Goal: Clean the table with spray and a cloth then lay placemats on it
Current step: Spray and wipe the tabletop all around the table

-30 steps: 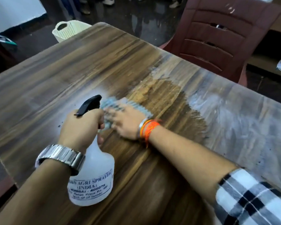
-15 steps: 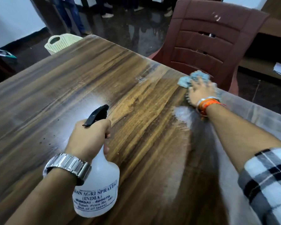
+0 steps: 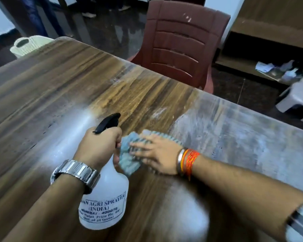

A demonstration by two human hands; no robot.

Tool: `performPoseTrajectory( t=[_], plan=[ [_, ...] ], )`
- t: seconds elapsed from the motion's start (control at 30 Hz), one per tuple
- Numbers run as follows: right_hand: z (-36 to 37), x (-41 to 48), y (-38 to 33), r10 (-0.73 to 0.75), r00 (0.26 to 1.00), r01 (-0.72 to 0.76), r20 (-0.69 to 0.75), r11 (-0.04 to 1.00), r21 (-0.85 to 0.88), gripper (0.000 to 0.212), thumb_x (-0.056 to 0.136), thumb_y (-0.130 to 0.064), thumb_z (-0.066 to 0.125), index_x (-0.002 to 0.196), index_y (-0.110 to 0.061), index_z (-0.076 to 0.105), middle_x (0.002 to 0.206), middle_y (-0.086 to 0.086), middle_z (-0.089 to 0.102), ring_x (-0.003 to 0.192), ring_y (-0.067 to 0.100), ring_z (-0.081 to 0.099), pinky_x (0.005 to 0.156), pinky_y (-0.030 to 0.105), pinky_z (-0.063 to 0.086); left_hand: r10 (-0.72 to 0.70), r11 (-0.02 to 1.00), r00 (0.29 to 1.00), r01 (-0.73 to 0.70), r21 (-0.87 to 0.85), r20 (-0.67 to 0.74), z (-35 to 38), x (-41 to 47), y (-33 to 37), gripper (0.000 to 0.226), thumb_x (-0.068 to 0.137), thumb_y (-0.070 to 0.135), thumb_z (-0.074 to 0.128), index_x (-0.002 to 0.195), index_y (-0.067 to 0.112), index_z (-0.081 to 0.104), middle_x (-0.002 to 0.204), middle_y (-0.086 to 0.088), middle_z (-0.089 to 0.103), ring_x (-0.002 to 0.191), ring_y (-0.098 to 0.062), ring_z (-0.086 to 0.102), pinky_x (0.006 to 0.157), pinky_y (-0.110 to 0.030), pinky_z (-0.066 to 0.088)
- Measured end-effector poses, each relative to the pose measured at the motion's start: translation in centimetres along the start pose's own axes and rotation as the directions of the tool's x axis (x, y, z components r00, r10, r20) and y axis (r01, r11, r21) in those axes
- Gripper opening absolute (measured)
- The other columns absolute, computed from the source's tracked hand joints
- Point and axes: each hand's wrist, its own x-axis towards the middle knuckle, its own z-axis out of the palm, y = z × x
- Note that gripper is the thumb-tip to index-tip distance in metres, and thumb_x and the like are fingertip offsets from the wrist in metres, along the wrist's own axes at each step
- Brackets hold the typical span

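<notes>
My left hand [image 3: 99, 147] grips the neck of a white spray bottle [image 3: 105, 198] with a black trigger head, held upright just above the wooden table [image 3: 51, 95]. My right hand [image 3: 156, 156] presses flat on a light blue cloth [image 3: 129, 160] right beside the bottle, fingers spread over it. The cloth is crumpled and partly hidden under my palm. Wet, shiny streaks cover the table around both hands. A dull grey film covers the table surface to the right. No placemats are in view.
A maroon plastic chair [image 3: 180, 41] stands against the table's far edge. A pale woven basket [image 3: 27, 45] sits on the floor beyond the far left corner. A grey plastic stool [image 3: 297, 98] and a low shelf with clutter [image 3: 278, 70] are at the right.
My right hand has swept the cloth back from the far edge by the chair to the near middle, next to the bottle. The left hand has kept holding the bottle.
</notes>
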Motion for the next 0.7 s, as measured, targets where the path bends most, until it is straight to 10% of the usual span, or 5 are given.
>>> performPoseTrajectory(
  t=[0.1,0.27,0.33,0.5,0.7],
  plan=[
    [-2.1,-4.6,8.9,0.420,0.897,-0.423,-0.136,0.906,0.003,0.047,0.093,-0.033,0.035,0.134,-0.017,0.053,0.144,0.011,0.045,0.132,0.033,0.041,0.113,0.044,0.022,-0.013,1.000,1.000,0.013,0.019,-0.010,1.3,-1.7,0.1,0.020,0.054,0.025,0.053,0.064,0.008,0.055,0.068,-0.015,0.055,0.036,-0.027,0.049,0.053,-0.035,0.043],
    [-3.8,-12.0,16.5,0.946,0.322,-0.946,-0.047,0.323,0.020,0.050,0.099,-0.039,0.028,0.148,-0.029,0.027,0.160,-0.001,0.010,0.144,0.034,0.010,0.118,0.048,0.006,-0.009,0.998,0.999,0.011,0.055,-0.042,3.1,-4.8,-0.8,0.016,0.059,0.025,0.054,0.062,0.009,0.052,0.062,-0.015,0.054,0.037,-0.026,0.051,0.056,-0.038,0.044],
    [-3.9,-10.6,13.1,0.920,0.386,-0.923,-0.071,0.385,-0.019,0.051,0.100,-0.035,0.028,0.149,-0.026,0.025,0.160,-0.001,0.009,0.144,0.036,0.008,0.118,0.048,0.004,-0.022,0.999,0.999,0.024,0.047,-0.045,3.9,-6.0,-1.1,0.012,0.066,0.019,0.055,0.062,0.008,0.051,0.054,-0.012,0.051,0.035,-0.025,0.050,0.057,-0.037,0.043],
    [-2.0,-4.7,-1.9,0.302,0.953,-0.304,-0.039,0.951,-0.057,0.048,0.091,-0.032,0.035,0.132,-0.015,0.053,0.141,0.009,0.049,0.132,0.032,0.040,0.115,0.048,0.022,-0.005,0.998,0.997,0.009,0.056,-0.072,5.9,-9.0,-1.0,0.015,0.054,0.023,0.050,0.059,0.010,0.050,0.052,-0.015,0.055,0.040,-0.027,0.050,0.059,-0.037,0.045],
    [1.4,-3.6,-11.3,-0.203,0.977,0.197,0.060,0.976,0.095,0.050,0.081,-0.038,0.039,0.114,-0.011,0.064,0.119,0.011,0.062,0.121,0.034,0.046,0.105,0.048,0.038,-0.023,1.000,0.994,0.022,-0.018,-0.111,5.2,-11.6,-1.3,0.009,0.070,0.012,0.056,0.063,0.008,0.054,0.063,-0.012,0.056,0.033,-0.023,0.049,0.052,-0.033,0.041]
  ],
)
